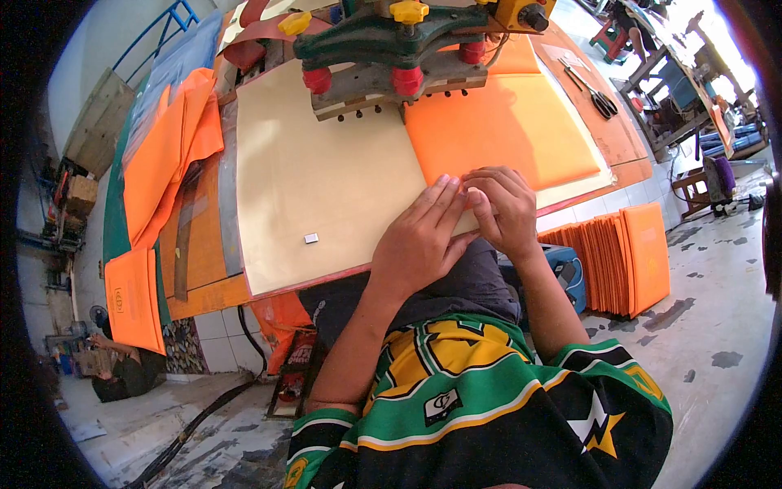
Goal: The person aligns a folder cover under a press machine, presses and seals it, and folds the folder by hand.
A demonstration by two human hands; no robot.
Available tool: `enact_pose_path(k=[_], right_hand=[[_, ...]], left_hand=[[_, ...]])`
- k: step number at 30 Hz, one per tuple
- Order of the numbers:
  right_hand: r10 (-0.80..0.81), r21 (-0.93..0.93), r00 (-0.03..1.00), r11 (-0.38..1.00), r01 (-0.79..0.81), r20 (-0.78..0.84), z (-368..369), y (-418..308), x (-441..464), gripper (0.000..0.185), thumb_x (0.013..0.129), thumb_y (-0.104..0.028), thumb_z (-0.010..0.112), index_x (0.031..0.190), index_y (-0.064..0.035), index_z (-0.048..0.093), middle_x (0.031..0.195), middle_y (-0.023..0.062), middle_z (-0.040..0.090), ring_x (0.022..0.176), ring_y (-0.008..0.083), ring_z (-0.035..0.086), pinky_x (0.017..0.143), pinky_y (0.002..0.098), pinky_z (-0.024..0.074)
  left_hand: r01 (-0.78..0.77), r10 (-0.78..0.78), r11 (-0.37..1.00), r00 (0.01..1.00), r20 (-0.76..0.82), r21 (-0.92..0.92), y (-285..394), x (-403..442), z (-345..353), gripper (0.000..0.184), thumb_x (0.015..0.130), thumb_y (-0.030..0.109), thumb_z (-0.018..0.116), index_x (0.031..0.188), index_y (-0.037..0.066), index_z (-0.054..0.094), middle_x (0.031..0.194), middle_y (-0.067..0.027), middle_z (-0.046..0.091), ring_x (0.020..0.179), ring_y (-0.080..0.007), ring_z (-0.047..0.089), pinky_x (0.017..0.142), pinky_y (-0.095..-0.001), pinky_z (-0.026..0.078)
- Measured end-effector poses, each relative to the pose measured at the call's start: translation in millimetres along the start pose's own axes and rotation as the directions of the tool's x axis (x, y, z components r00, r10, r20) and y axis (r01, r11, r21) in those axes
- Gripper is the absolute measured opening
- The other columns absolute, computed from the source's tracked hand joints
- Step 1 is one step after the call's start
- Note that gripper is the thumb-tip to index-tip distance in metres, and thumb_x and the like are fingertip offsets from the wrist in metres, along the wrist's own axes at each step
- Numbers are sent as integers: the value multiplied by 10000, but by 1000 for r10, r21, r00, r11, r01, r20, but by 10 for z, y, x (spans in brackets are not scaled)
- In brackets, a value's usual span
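Observation:
An orange sheet (pixel 497 126) lies on the right part of a cream board (pixel 326 179), beneath a press head. My left hand (pixel 419 232) rests at the sheet's near left corner, its fingers stretched out and close together. Beside it, my right hand (pixel 505 210) has bent fingers and the thumb drawn in at the sheet's near edge, closed on that edge. The fingertips of both hands nearly meet and hide the corner. A small white rectangular piece (pixel 311 239) sits on the cream board to the left.
The dark green press head (pixel 391 49) with red and yellow knobs hangs over the board's far side. Orange sheets (pixel 175 147) drape at left. Scissors (pixel 601 99) lie at right. A stack of orange folded pieces (pixel 607 261) stands right of my lap. Another person (pixel 130 371) is at lower left.

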State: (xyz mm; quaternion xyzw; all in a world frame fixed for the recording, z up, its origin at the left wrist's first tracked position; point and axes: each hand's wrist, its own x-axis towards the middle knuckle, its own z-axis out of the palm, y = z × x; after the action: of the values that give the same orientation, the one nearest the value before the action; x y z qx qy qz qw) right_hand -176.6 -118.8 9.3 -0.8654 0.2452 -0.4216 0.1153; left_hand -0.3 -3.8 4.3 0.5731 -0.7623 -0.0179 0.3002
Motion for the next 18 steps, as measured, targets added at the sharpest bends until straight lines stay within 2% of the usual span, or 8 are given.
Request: enact_pose_path(k=[5,8,10,11,13,18], right_hand=[[-1,1,1000,1000,1,-2,-4,-8,2,261,1055,-260,689,989,-21,773,1047,138,804,1016,342,764,913,460,573],[-4,0,1000,1000,4,-6,-12,-17,9,247,1053,-250,691,992,-25,774,1044,134,805,1013,340,764,910,460,572],[2,4,1000,1000,-2,-6,-13,-30,17,238,1051,-244,693,994,-27,774,1045,134,805,1011,339,764,911,460,572],[8,8,1000,1000,-8,-7,-13,-32,21,230,1049,-237,695,995,-28,774,1046,134,805,1009,338,763,912,461,571],[5,14,1000,1000,-5,-10,-3,-11,10,223,1047,-231,697,996,-28,773,1048,134,805,1008,338,763,913,461,571],[-4,26,1000,1000,5,-14,-7,-8,10,216,1049,-223,693,995,-29,770,1053,136,805,1004,336,762,915,463,569]], left_hand=[[-4,4,1000,1000,1,7,-5,-2,8,685,1006,352,768,1569,11,580,1644,-206,566,1569,-360,497,1267,-468,461],[5,-5,1000,1000,11,-23,0,16,-14,698,1002,364,777,1568,9,577,1670,-227,525,1576,-381,482,1278,-487,444],[23,-23,1000,1000,-10,-13,36,55,-90,753,1022,418,750,1582,-41,546,1692,-242,486,1610,-374,437,1325,-513,369],[25,-25,1000,1000,-12,-13,31,49,-76,753,1022,418,750,1582,-41,546,1692,-242,486,1610,-374,437,1325,-513,369],[55,-55,996,998,0,64,17,37,-33,823,1036,509,713,1616,-35,501,1726,-252,423,1641,-384,382,1340,-551,323],[80,-82,994,996,29,73,11,45,-8,870,1048,595,654,1626,-33,487,1710,-258,444,1648,-384,371,1346,-550,307]])
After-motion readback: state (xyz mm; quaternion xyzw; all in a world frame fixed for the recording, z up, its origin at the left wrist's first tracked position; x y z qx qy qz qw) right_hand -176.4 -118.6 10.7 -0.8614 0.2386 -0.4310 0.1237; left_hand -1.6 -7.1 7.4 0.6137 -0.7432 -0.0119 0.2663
